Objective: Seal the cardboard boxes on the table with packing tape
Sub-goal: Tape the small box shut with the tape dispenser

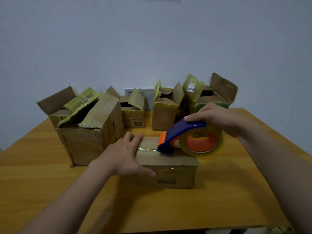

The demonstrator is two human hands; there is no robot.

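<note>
The left hand (125, 154) lies flat, fingers together, on the closed matte cardboard box (168, 171). The right hand (217, 119) curls round the blue plastic tape dispenser (179, 134), whose nose is on the box top. Crumpled open boxes (89, 132) stand behind it.

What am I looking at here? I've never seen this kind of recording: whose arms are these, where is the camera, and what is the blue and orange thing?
No machine: a person wears the camera on their head, so you look down at their own hands. The left hand presses flat on a small closed box on the wooden table. The right hand grips a tape dispenser, blue handle, orange hub, clear tape roll, its front end on the box top. Several open boxes stand behind.
</note>
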